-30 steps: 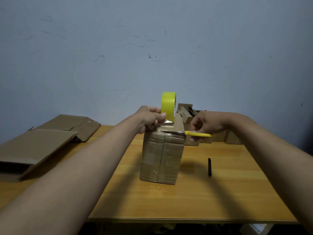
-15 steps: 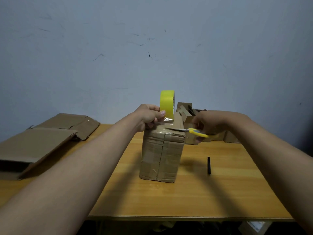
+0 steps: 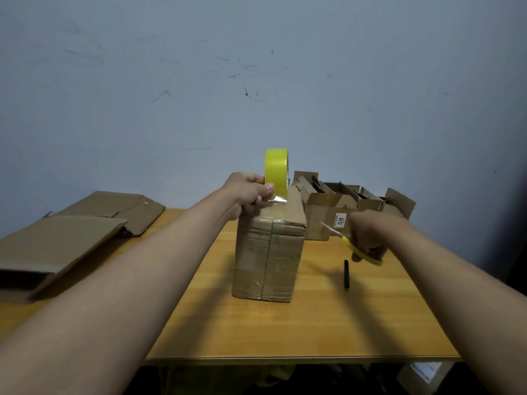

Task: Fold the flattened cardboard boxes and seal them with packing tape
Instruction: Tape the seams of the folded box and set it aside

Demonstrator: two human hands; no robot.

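White label (image 3: 340,220) on open cardboard box (image 3: 322,212) at 3 o'clock of taped box (image 3: 268,252): reads "4012"; rest illegible.

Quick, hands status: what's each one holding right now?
Left hand: grips the yellow tape roll above the taped box.
Right hand: holds yellow-handled scissors, beside the box.

The sealed box (image 3: 269,252) stands on the table (image 3: 313,332). Flattened boxes (image 3: 71,235) lie left of the sealed box. Open boxes (image 3: 350,206) stand behind and right of it. A marker (image 3: 346,274) lies right of it.
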